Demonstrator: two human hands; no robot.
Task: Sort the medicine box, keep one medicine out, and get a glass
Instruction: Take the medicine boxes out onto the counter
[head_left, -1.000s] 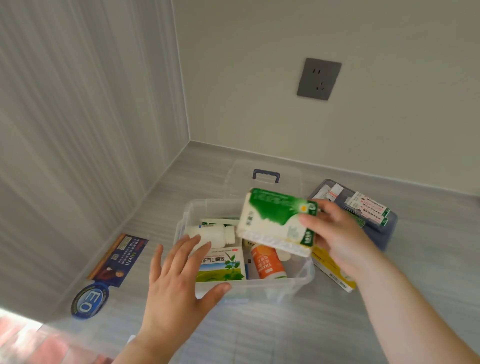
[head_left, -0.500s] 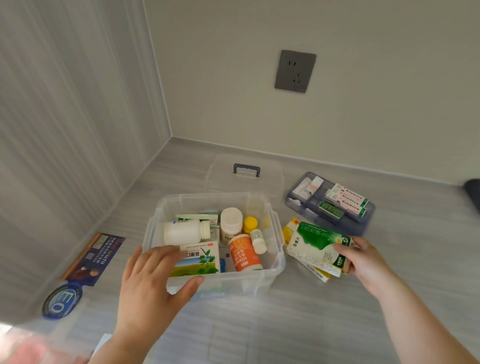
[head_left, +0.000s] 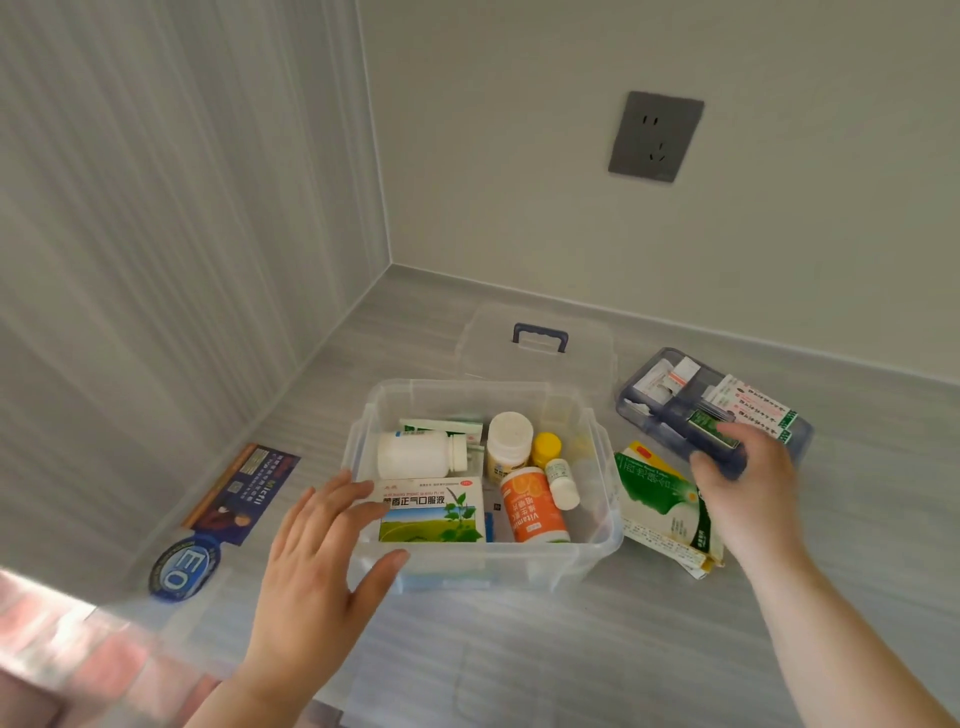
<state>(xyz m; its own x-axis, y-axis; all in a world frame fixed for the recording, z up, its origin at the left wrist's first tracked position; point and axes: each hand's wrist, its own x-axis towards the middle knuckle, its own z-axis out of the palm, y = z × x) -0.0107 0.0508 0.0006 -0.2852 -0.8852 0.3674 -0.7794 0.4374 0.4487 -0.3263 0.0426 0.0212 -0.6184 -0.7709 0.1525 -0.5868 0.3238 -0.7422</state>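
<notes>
**A:** So where's everything sitting?

**B:** The clear medicine box (head_left: 483, 564) is on the grey counter (head_left: 597, 665), near the corner of the walls. The left hand (head_left: 317, 566) is at its front-left corner, fingers spread flat and loose, thumb against the front wall, not gripping anything. Inside: a white bottle (head_left: 415, 454) lying on its side, a landscape-printed box (head_left: 434, 512) flat at the front, an orange vitamin bottle (head_left: 530, 506) lying down, a small white bottle (head_left: 563, 480) next to it, plus a cream-lidded jar (head_left: 509, 441) and a yellow-capped one (head_left: 546, 448) standing behind.

**A:** And the right hand?

**B:** The right hand (head_left: 748, 483) is over the near edge of the blue-grey tray (head_left: 654, 410), which sits to the right of the box with small packets in it. Fingers are curled down at the tray's rim, but it's motion-blurred, so I can't tell if they've actually closed on it.

**A:** Anything out of the box?

**B:** Yeah, a green-and-white medicine pack (head_left: 660, 504) lies on the counter on top of a yellow one (head_left: 647, 457), between box and tray, just beside the right wrist. The clear lid (head_left: 535, 353) with a blue handle rests behind the box.
</notes>
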